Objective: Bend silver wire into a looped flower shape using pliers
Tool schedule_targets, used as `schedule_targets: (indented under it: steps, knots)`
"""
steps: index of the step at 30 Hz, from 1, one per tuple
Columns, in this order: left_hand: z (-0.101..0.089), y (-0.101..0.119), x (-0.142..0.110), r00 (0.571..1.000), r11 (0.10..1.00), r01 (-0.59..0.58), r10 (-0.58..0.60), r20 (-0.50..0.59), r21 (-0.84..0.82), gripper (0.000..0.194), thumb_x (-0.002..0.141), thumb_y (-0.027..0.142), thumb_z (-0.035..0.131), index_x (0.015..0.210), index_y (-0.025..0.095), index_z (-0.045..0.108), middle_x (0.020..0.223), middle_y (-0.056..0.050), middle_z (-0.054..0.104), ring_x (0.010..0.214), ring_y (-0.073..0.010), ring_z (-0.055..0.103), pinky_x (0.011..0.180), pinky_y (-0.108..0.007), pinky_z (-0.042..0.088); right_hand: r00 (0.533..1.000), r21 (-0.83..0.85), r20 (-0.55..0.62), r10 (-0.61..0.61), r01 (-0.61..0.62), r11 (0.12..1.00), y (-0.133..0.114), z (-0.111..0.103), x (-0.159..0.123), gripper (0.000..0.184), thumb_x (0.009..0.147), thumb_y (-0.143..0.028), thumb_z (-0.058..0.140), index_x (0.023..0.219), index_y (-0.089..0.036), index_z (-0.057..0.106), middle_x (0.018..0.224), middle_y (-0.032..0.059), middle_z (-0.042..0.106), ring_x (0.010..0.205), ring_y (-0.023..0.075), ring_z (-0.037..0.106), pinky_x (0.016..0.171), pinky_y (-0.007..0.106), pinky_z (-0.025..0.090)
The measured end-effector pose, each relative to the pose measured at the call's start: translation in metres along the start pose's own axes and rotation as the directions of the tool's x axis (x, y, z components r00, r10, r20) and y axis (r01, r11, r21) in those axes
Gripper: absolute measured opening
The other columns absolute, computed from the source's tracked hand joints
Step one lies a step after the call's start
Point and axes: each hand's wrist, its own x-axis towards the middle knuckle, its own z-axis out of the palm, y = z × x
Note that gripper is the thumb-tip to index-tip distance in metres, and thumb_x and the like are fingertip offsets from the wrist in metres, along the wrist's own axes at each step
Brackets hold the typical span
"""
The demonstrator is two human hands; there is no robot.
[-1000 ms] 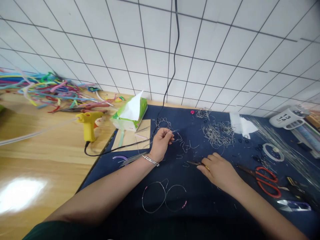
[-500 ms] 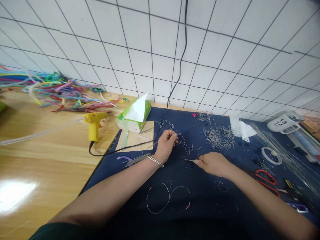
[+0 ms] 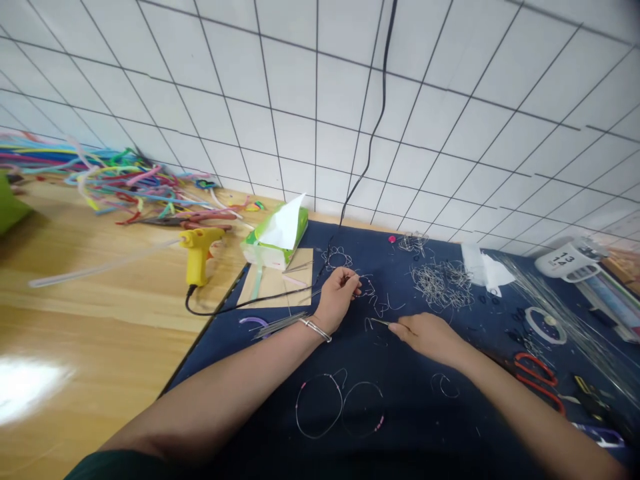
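My left hand, with a silver bangle at the wrist, rests on the dark blue mat with its fingers pinched on a thin bent wire piece. My right hand lies closed on the mat and holds small pliers whose tip points left at a loose wire bit. Two wire rings with pink beads lie nearer me between my forearms. A pile of short wire pieces sits beyond my right hand.
A yellow glue gun, a green tissue pack and a cardboard square lie left of the mat. Colourful pipe cleaners are heaped at the far left. Red-handled scissors, a tape roll and long straight wires lie at right.
My right hand has moved left and away from me with the pliers, toward the loose wire bits. My left hand stays pinched on the wire. The camera view shifted slightly.
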Motion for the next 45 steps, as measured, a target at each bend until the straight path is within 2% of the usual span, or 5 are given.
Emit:
schedule_targets:
  steps: [7,13,18,35,45]
  knots:
    - [-0.001,-0.001,0.000,1.000,1.000,-0.005,0.005,-0.002,-0.027,0.018,0.079,0.035,0.050,0.079,0.018,0.052,0.070,0.001,0.058,0.058,-0.0088,0.055,0.051,-0.019,0.041,0.991,0.054,-0.136,0.016,-0.009,0.999,0.010,-0.009,0.004,0.055,0.087,-0.055,0.014,0.069,-0.021,0.053,0.063,0.0015,0.058,0.056,0.0143,0.053,0.051,0.025,0.032]
    - [-0.002,0.001,-0.001,0.999,0.999,0.006,-0.008,-0.038,-0.047,0.020,0.079,0.037,0.050,0.080,0.017,0.051,0.071,0.000,0.058,0.060,-0.0089,0.055,0.052,-0.019,0.041,0.972,-0.101,-0.211,-0.104,0.084,0.991,0.007,-0.004,0.004,0.047,0.088,-0.050,0.022,0.072,-0.021,0.056,0.069,0.0035,0.059,0.070,0.0171,0.053,0.055,0.026,0.033]
    - [-0.003,0.002,-0.001,0.999,0.998,0.011,-0.013,-0.035,-0.058,0.019,0.080,0.037,0.049,0.081,0.017,0.051,0.073,0.000,0.057,0.062,-0.0092,0.054,0.053,-0.019,0.041,0.934,-0.242,-0.307,-0.183,0.109,0.964,0.005,0.006,0.003,0.037,0.088,-0.043,0.032,0.077,-0.020,0.059,0.070,0.0053,0.056,0.076,0.0182,0.049,0.066,0.030,0.037]
    - [-0.003,0.004,-0.001,0.999,0.997,0.023,-0.025,-0.035,-0.073,0.020,0.079,0.037,0.051,0.081,0.017,0.051,0.071,0.000,0.057,0.060,-0.0090,0.054,0.051,-0.019,0.040,0.902,-0.452,-0.328,-0.282,0.112,0.885,-0.008,0.019,0.008,0.027,0.084,-0.040,0.042,0.077,-0.018,0.057,0.072,0.0072,0.053,0.077,0.0216,0.045,0.064,0.033,0.032]
    - [-0.003,0.002,0.000,0.999,0.997,0.023,-0.025,-0.034,-0.080,0.020,0.079,0.038,0.051,0.080,0.018,0.051,0.071,0.000,0.057,0.059,-0.0087,0.053,0.051,-0.019,0.039,0.904,-0.366,-0.353,-0.242,0.105,0.925,0.001,0.031,0.008,0.030,0.086,-0.042,0.039,0.076,-0.020,0.056,0.071,0.0063,0.055,0.076,0.0209,0.047,0.064,0.032,0.033]
